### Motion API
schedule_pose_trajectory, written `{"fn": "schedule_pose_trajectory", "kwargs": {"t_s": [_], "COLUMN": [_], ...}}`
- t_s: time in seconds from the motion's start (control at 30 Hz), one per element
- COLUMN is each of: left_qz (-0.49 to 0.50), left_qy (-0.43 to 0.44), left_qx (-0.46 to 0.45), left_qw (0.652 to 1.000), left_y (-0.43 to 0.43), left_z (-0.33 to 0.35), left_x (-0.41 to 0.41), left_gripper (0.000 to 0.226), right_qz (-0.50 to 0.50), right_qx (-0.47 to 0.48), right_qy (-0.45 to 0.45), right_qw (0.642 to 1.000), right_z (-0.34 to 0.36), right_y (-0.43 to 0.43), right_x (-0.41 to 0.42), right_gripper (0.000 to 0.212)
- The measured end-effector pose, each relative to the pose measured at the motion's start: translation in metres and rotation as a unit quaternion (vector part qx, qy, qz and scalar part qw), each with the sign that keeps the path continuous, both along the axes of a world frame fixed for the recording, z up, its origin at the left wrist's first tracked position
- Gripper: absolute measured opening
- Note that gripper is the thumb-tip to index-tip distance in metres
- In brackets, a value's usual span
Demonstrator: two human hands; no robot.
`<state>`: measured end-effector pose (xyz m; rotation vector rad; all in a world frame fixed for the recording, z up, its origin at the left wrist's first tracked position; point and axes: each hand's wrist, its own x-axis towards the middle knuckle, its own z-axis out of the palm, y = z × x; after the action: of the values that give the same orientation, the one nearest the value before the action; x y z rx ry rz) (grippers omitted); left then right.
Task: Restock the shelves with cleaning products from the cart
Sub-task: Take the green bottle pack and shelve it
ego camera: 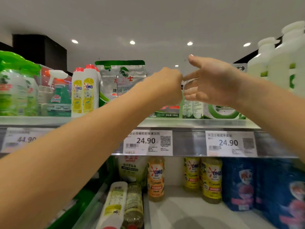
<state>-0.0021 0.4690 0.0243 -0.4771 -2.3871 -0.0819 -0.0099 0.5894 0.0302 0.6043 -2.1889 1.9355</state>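
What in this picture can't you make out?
All head view:
Whether the left hand grips anything: its own back hides the fingers.
The pack on the top shelf: mostly covered by the left hand and right hand.
The price tag at left: blurred, partly behind the forearm.
The white bottles: cut off by the right edge.

White OMO bottles (84, 91) wear red caps, yellow labels; refill pouches (239, 184) are blue.

1. On my feed, the upper shelf (198, 123) carries green-capped bottles (16, 90), a spray bottle (59, 95), two red-capped OMO bottles (84, 91), a silver pouch (120, 76) and white jugs (280, 63).
2. The lower shelf (181, 209) bears an orange OMO bottle (156, 177), yellow OMO bottles (211, 179) and blue pouches (239, 182), all upright.
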Motion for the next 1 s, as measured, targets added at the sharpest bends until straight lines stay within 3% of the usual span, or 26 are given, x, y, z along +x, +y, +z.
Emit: {"fn": "schedule_pose_trajectory", "kwargs": {"t_s": [0.07, 0.23, 0.37, 0.53, 0.63, 0.8, 1.0], "left_qz": [-0.055, -0.245, -0.29, -0.22, -0.131, -0.023, 0.026], "left_qy": [0.036, 0.107, 0.033, -0.077, -0.112, -0.13, -0.114], "left_qx": [0.055, 0.19, 0.275, 0.361, 0.396, 0.42, 0.416], "left_qw": [0.996, 0.945, 0.916, 0.903, 0.902, 0.898, 0.902], "left_y": [-0.006, -0.027, -0.05, -0.082, -0.106, -0.153, -0.227], "left_z": [-0.007, -0.051, -0.108, -0.186, -0.218, -0.254, -0.284], "left_x": [0.018, 0.078, 0.104, 0.12, 0.121, 0.12, 0.113], "left_gripper": [0.021, 0.016, 0.017, 0.019, 0.02, 0.019, 0.012], "right_qz": [0.008, 0.114, 0.163, 0.106, 0.145, 0.198, 0.22], "right_qx": [-0.031, -0.154, -0.205, -0.136, -0.119, -0.073, -0.025], "right_qy": [0.052, 0.162, 0.174, 0.179, 0.09, -0.016, -0.014], "right_qw": [0.998, 0.968, 0.949, 0.969, 0.978, 0.977, 0.975], "right_z": [-0.009, -0.053, -0.101, -0.187, -0.227, -0.266, -0.291], "right_y": [0.001, 0.007, -0.003, -0.036, -0.063, -0.115, -0.177], "right_x": [0.019, 0.065, 0.079, 0.09, 0.085, 0.079, 0.076], "right_gripper": [0.059, 0.038, 0.012, 0.011, 0.01, 0.027, 0.024]}}
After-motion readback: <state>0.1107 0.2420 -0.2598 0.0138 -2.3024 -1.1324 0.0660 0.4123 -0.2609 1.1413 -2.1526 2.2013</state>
